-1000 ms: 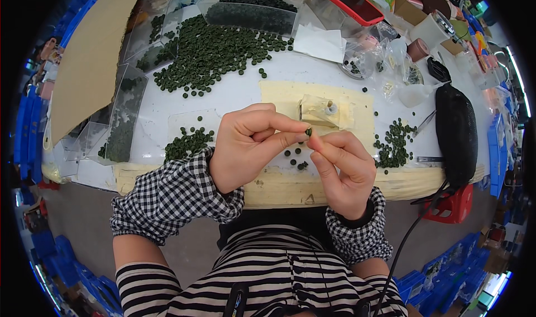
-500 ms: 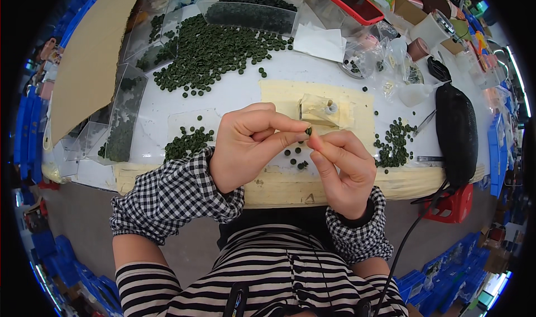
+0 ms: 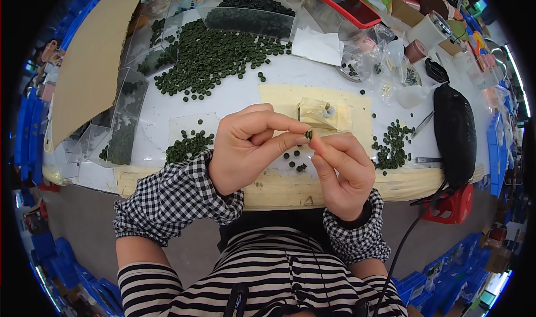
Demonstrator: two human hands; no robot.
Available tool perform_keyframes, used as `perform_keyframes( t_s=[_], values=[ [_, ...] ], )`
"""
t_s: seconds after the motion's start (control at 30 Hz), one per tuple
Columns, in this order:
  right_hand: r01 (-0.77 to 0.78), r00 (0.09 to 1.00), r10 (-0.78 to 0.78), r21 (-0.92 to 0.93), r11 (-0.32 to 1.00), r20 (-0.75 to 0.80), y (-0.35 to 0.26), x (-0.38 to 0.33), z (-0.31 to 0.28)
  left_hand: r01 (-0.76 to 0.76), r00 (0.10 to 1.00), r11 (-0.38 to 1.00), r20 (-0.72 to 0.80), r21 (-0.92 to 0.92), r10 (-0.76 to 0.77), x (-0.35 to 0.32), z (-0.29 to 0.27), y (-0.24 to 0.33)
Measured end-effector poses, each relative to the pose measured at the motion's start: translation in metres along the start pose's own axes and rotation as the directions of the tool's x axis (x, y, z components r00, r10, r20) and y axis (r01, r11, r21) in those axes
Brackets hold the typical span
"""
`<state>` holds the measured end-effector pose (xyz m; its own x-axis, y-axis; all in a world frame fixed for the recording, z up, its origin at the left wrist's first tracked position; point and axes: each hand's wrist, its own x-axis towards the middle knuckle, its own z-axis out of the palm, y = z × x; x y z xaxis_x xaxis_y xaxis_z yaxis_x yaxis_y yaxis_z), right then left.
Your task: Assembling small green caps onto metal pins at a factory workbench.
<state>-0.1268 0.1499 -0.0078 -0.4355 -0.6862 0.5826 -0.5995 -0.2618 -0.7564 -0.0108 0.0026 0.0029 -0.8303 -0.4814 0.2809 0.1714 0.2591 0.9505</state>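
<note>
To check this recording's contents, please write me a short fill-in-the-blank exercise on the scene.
Beside the right hand, the left hand pinches a small piece coloured dark ____.
The phone has a ____ rim.
The cardboard sheet lies toward the picture's ____ side.

Missing words: green; red; left.

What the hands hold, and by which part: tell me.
A small dark green piece, pinched at its left side by the fingers of the left hand; whether the right hand, close beside it, grips cannot be told.
</note>
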Motion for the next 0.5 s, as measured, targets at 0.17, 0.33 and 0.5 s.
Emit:
perform_keyframes(
  t_s=[0.17,0.33,0.5],
  values=[
    [0.018,1.0,-0.018,-0.024,1.0,-0.004,0.0003,0.0007,-0.0005,0.017,0.999,0.999,0.028,0.05,-0.018,0.0003,-0.0009,0.0057],
    [0.012,1.0,-0.012,-0.039,0.999,-0.006,-0.0021,0.0011,-0.0009,-0.033,0.999,0.994,0.029,0.101,0.03,0.0008,-0.0015,0.0066],
    [0.021,1.0,-0.021,-0.029,0.999,-0.012,-0.001,0.0012,0.0001,-0.066,0.998,0.989,0.028,0.132,0.063,0.0005,-0.0021,0.005]
  ],
)
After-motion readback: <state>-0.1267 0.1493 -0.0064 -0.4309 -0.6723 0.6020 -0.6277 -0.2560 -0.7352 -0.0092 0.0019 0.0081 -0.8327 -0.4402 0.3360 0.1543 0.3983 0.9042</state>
